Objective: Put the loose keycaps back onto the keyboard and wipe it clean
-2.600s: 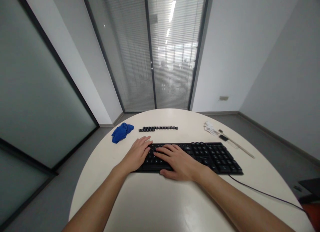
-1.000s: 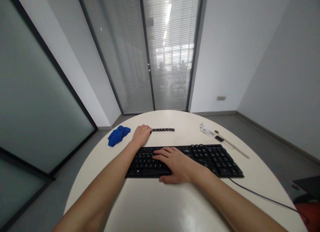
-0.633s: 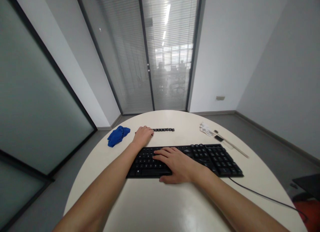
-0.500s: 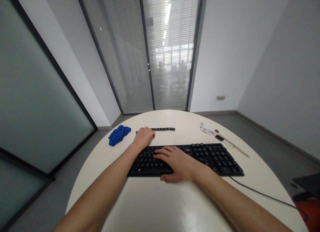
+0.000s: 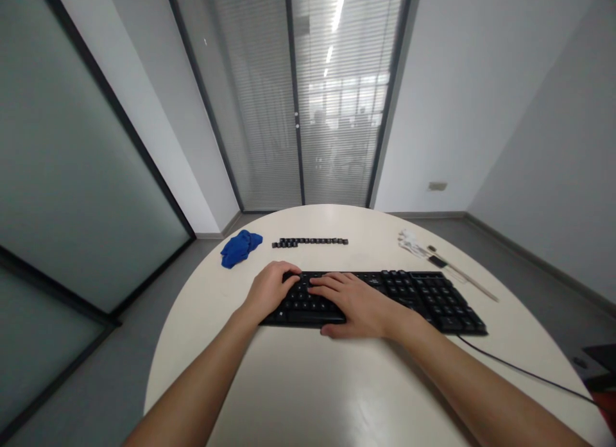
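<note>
A black keyboard lies across the white round table. My left hand is at its upper left part, thumb and fingertips close together on the keys; whatever is between them is too small to make out. My right hand rests spread on the middle of the keyboard, holding nothing, its thumb at the front edge. Beyond the keyboard, small black keycaps stand in a long row, with a shorter row in front of its left end.
A crumpled blue cloth lies at the table's back left. At the right are a white crumpled item, a small black piece and a thin stick. The keyboard's cable runs off to the right.
My left hand has come back from the keycap rows to the keyboard's upper left keys, uncovering the shorter row. My right hand stays on the keyboard. The view has shifted slightly.
</note>
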The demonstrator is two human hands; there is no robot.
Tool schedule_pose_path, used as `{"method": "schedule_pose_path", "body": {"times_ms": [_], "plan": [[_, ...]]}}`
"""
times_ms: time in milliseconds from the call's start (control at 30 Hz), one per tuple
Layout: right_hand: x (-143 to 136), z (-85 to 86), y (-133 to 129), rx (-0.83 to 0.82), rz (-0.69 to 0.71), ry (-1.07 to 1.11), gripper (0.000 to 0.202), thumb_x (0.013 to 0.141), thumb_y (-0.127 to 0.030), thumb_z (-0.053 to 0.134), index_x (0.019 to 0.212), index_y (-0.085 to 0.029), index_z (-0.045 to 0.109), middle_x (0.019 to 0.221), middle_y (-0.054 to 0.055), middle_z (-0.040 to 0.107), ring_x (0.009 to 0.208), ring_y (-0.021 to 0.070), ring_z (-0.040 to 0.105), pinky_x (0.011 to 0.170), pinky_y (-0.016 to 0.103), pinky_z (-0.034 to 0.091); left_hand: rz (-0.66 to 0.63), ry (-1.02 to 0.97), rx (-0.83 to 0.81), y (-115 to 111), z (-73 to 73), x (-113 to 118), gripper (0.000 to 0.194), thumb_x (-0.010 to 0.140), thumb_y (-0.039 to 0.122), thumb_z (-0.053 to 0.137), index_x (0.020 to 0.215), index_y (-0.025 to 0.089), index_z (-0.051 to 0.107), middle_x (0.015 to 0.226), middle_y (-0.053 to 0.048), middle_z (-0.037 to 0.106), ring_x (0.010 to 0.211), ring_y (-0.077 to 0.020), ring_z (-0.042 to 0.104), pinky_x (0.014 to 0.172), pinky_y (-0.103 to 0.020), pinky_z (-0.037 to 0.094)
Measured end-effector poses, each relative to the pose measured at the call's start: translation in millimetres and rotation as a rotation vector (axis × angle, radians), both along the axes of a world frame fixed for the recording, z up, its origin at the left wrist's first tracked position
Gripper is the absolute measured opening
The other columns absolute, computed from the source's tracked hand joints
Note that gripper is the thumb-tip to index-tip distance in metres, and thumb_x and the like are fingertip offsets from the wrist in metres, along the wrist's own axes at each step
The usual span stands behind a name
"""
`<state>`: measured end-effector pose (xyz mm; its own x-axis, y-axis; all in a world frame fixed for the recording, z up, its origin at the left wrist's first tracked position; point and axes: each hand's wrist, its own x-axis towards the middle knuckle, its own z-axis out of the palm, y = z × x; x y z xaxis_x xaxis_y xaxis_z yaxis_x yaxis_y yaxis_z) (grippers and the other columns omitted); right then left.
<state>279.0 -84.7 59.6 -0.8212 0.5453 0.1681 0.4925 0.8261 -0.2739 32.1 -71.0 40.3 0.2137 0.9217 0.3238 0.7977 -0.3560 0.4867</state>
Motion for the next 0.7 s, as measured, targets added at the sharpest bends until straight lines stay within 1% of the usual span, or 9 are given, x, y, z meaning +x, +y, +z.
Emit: {"method": "schedule_pose_path", "body": {"times_ms": [133,400,700], "plan": [[-0.3,0.4,-0.2,-0.004,-0.002,-0.002,0.076,0.078,-0.052,0.075,0.144,-0.022,0.053,0.152,0.012,0.049,0.136,0.0341,0.045,0.115,0.052,0.032,-0.041,-0.067,-0.012,0.6,-2.9,-5.7,0.013,0.088,0.02,0.069,0.098,0.024,0.075,0.103,-0.001,0.076,0.104,-0.0235,0.066,0.097,-0.038,0.048],[-0.3,-0.1,0.7,-0.022,0.0,0.018,0.075,0.078,-0.05,0.075,0.143,-0.02,0.053,0.152,0.013,0.048,0.138,0.0338,0.043,0.116,0.051,0.031,-0.113,-0.099,-0.013,4.3,-5.1,-3.9,0.012,0.087,0.019,0.069,0.096,0.025,0.075,0.102,-0.001,0.076,0.103,-0.0231,0.066,0.099,-0.039,0.048],[-0.2,-3.0,3.0,-0.034,0.011,0.028,0.076,0.078,-0.05,0.075,0.144,-0.02,0.053,0.152,0.013,0.048,0.138,0.0335,0.043,0.117,0.051,0.03,-0.085,-0.137,-0.059,4.5,-4.1,-2.4,0.014,0.086,0.019,0.068,0.097,0.024,0.076,0.102,-0.001,0.076,0.103,-0.0228,0.067,0.098,-0.038,0.049]]}}
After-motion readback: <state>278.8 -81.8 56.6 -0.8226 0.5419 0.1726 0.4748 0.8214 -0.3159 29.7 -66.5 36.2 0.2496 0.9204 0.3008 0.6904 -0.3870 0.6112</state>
